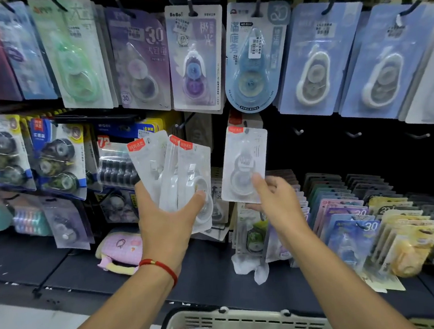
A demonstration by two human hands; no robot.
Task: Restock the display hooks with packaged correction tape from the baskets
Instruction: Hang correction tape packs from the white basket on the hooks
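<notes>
At centre frame, the left hand (171,210) is gripping a fanned stack of packs (170,168) as ready supply, while the right hand (275,198) fingers are pinching a single pack (244,162), lifting it toward a hook; the basket (240,325) is waiting bottom centre

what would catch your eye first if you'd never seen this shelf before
The two hands mid-frame: the left hand grips a fan of white packs, and the right hand pinches a single white pack held up to the display. Behind them hang rows of pastel packets, and a cream basket sits at the bottom edge.
</notes>
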